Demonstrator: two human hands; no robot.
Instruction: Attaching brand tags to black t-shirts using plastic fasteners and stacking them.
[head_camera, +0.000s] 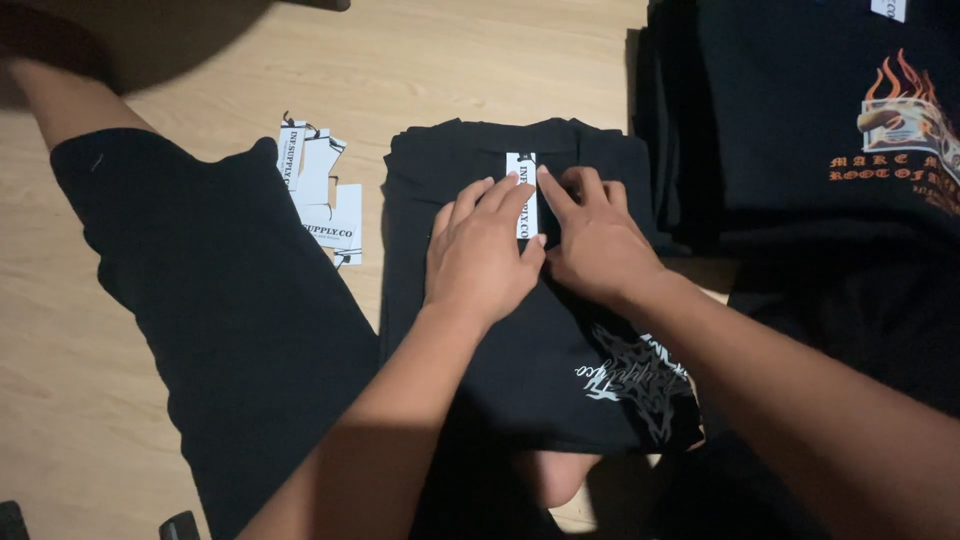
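Seen from above: a light wooden floor (480, 70) carrying clothing and paper tags, with the wearer's knee in dark shorts (220, 300) at the left.

Near the middle of the floor, one folded black shirt (500, 390), neck end away from the camera, a pale graphic print showing on its near right part. Lying flat and squared up, probably so a tag can be set at the collar.

On the shirt's upper middle, one white hang tag (524, 195), narrow and upright, just below the neckline. Pinned there between two hands.

Left hand (482, 250): palm down on the shirt, fingers (505, 195) stretched forward and only slightly curled, tips touching the tag's left edge; pressing rather than clasping, apparently to hold cloth and tag flat.

Right hand (598, 240): index finger extended onto the tag's right edge near its top, the other fingers (590, 185) bent under and resting on the fabric; cannot tell whether anything is pinched beneath them.

Just left of the shirt, a loose heap of spare white tags (325, 195) with dark strings, about four or five, overlapping so an exact count fails; kept within easy reach of the left hand.

Toward the far right corner, one stack of black shirts (800, 120), the top one bearing an orange flame print; number of layers hidden in shadow.
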